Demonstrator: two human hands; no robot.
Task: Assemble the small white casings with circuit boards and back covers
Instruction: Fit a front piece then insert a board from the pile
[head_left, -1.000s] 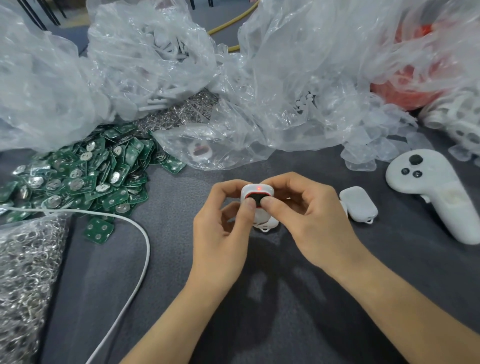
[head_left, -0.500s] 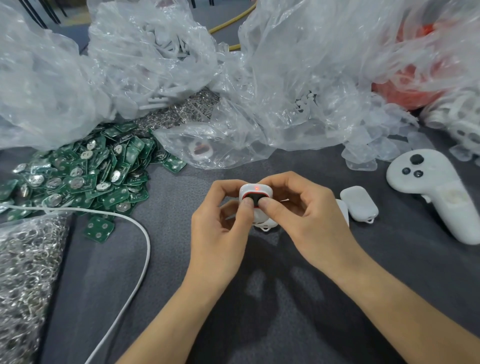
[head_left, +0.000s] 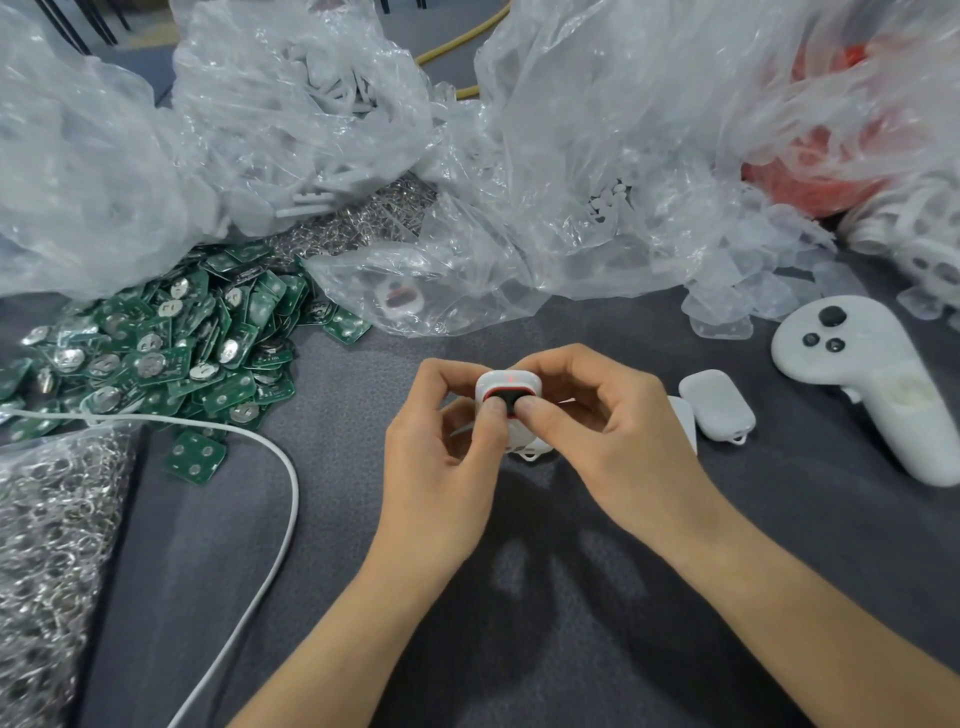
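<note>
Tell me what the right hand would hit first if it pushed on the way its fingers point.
Likely the left hand: the right hand points left across the casing both pinch, thumbs almost touching. Depth is unclear.

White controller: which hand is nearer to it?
Right. The right hand pinches the small casing closer to the controller; the left hand grips it from the far side.

A dark grey table (head_left: 182, 571) fills the frame. Green circuit boards (head_left: 156, 358) are heaped at left, beside a white cable (head_left: 291, 478) and a bag of metal rings (head_left: 47, 545) at lower left. Clear plastic bags (head_left: 597, 156) crowd the top. At right lie a closed white casing (head_left: 717, 402) and a white controller (head_left: 872, 384).
</note>
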